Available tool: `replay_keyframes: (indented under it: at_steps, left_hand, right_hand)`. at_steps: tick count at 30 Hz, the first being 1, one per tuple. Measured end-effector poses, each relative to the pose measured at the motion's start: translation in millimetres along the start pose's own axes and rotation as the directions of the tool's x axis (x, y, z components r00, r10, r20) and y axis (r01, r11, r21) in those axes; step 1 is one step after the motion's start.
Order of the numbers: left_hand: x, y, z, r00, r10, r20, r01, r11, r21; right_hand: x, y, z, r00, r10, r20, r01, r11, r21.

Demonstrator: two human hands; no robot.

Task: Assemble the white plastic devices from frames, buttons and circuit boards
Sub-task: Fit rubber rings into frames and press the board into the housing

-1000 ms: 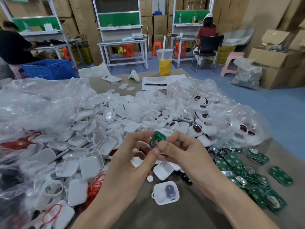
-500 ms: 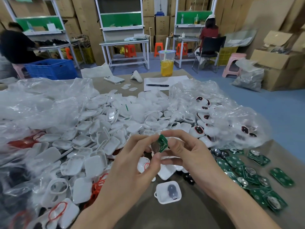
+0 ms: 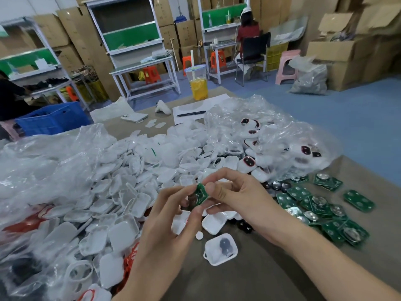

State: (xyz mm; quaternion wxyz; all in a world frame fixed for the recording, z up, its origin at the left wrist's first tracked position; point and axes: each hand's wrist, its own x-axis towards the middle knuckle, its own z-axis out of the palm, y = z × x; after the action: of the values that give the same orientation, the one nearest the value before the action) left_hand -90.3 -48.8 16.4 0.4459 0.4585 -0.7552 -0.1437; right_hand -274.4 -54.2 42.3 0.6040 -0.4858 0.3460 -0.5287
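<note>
– Has anything changed on the desk (image 3: 271, 279)?
– Very little. The heap of white frames (image 3: 130, 192) and the loose green boards (image 3: 314, 205) lie as before.
– And the 2 hands?
– The left hand (image 3: 165, 231) and the right hand (image 3: 243, 198) still pinch 1 circuit board (image 3: 200, 195) between them, each grip narrow on its edge. They hold it in the air near the frame with a dark button (image 3: 221, 248). The board is only turned slightly.

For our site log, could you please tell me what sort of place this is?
Probably an assembly workshop: cardboard boxes line the walls, workbenches stand behind, and white plastic shells heap the table.
</note>
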Motion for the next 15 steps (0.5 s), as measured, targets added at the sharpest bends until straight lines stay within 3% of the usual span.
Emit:
replay_keyframes:
  at_steps: [15]
  left_hand:
    - [-3.1, 4.6, -0.5, 1.000, 0.013, -0.017, -0.013, 1.000, -0.001]
  right_hand:
    - [0.9, 2.9, -1.9, 1.000, -0.025, -0.008, 0.025, 0.999, -0.025]
